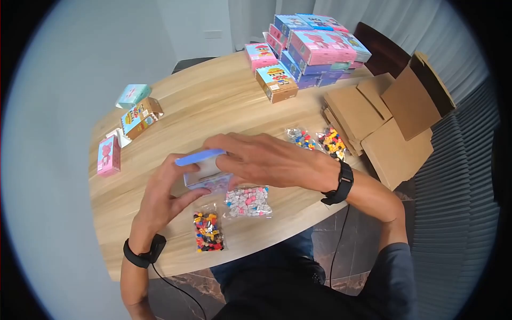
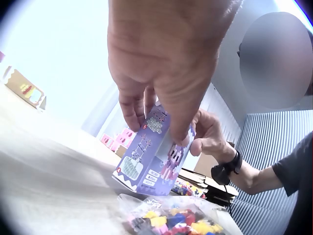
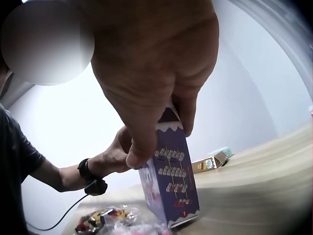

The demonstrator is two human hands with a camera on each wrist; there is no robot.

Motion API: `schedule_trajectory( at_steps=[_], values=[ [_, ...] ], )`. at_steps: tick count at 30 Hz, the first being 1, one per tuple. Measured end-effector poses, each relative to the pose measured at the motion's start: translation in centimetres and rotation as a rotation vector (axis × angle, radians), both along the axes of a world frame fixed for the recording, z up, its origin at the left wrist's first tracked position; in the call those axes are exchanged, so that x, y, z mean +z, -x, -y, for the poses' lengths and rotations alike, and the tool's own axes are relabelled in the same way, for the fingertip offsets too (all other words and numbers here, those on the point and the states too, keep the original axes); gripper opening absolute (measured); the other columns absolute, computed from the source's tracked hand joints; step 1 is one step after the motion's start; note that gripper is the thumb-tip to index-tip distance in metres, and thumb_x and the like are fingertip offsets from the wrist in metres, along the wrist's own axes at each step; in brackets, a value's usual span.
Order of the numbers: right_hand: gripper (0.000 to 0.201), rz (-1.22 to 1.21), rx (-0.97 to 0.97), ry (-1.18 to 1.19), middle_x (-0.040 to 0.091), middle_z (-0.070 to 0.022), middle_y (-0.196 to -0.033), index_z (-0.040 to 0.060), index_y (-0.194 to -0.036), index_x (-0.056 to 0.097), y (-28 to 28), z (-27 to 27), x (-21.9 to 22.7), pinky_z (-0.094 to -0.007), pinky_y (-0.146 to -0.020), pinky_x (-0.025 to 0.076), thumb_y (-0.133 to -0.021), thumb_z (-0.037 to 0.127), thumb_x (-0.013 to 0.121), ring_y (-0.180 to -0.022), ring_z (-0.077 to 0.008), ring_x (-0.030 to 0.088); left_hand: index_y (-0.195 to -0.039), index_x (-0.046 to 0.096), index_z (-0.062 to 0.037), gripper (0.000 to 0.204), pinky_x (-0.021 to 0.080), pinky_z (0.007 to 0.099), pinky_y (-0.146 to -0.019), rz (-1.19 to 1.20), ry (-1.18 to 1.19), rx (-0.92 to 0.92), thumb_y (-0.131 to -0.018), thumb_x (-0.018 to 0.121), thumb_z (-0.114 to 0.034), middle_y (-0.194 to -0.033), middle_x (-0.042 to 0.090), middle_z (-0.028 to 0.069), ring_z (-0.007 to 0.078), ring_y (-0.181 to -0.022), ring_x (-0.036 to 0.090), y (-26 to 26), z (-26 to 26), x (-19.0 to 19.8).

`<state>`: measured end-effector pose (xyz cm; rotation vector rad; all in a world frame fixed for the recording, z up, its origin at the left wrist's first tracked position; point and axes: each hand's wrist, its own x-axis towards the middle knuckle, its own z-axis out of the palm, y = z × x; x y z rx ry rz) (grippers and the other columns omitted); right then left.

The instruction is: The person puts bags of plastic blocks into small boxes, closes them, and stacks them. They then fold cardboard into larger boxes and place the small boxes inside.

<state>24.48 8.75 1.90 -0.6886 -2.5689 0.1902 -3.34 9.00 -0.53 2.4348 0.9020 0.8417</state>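
Left hand (image 1: pixel 159 198), right hand (image 1: pixel 274 160) — gripping a rectangular cardboard box (image 2: pixel 145 159).

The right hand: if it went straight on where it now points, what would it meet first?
The right hand would probably first meet the purple box, which it grips near the top; how deep its fingers reach is unclear.

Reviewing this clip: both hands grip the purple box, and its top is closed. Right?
Not quite: the purple box is open; the head view shows its flap raised. The left hand and right hand do grip it.
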Motion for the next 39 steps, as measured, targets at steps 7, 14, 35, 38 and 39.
schedule_trajectory(
  at_steps=[7, 14, 35, 38, 39],
  values=[
    [0.02, 0.048, -0.515, -0.115, 0.068, -0.0177, -0.119, 0.0021, -0.109, 0.068, -9.5, -0.2, 2.9, -0.0474, -0.086, 0.056, -0.09, 0.009, 0.071, -0.106, -0.0396, 0.066, -0.121, 0.048, -0.0064, 0.065, 0.048, 0.0285, -0.094, 0.309, 0.074, 0.305, -0.074, 0.093, -0.001, -0.113, 0.055, 0.0043, 0.0144, -0.107, 0.058, 2.6, -1.5, -3.3],
    [0.044, 1.009, -0.668, 0.297, 0.069, -0.004, -0.107, 0.0135, -0.113, 0.07, -14.9, 0.2, -0.6, -0.0391, -0.101, 0.037, -0.073, 0.017, 0.087, -0.109, -0.0256, 0.062, -0.128, 0.049, -0.0059, 0.071, 0.05, 0.0294, -0.094, 0.448, 0.231, 0.276, -0.072, 0.092, 0.003, -0.121, 0.056, 0.0064, 0.0153, -0.112, 0.06, 2.2, -2.2, -4.3],
    [0.03, -0.896, -0.156, 0.382, 0.067, -0.0077, -0.11, 0.0037, -0.11, 0.064, 2.1, -1.2, 4.2, -0.0328, -0.078, 0.055, -0.085, 0.001, 0.08, -0.096, -0.0149, 0.065, -0.13, 0.056, -0.0056, 0.068, 0.051, 0.0379, -0.098, 0.289, 0.144, 0.253, -0.075, 0.093, -0.017, -0.126, 0.065, 0.0103, 0.0247, -0.111, 0.064, 1.4, -1.8, -4.6],
    [0.037, -0.459, 0.0, 0.011, 0.066, -0.009, -0.107, 0.0036, -0.117, 0.066, 4.8, -2.0, 4.4, -0.0364, -0.081, 0.056, -0.083, 0.001, 0.079, -0.097, -0.0249, 0.068, -0.13, 0.056, -0.0056, 0.067, 0.05, 0.0374, -0.097, 0.386, 0.191, 0.237, -0.076, 0.093, -0.019, -0.126, 0.065, 0.0092, 0.0263, -0.109, 0.064, 1.3, -2.0, -5.9],
    [0.037, -0.464, 0.015, 0.005, 0.066, -0.009, -0.107, 0.0036, -0.117, 0.066, 5.0, -2.3, 4.2, -0.0364, -0.081, 0.056, -0.083, 0.001, 0.079, -0.097, -0.0249, 0.068, -0.13, 0.056, -0.0056, 0.067, 0.05, 0.0372, -0.097, 0.441, 0.207, 0.222, -0.076, 0.093, -0.019, -0.126, 0.065, 0.009, 0.027, -0.109, 0.063, 1.6, -2.2, -6.2]
  ],
)
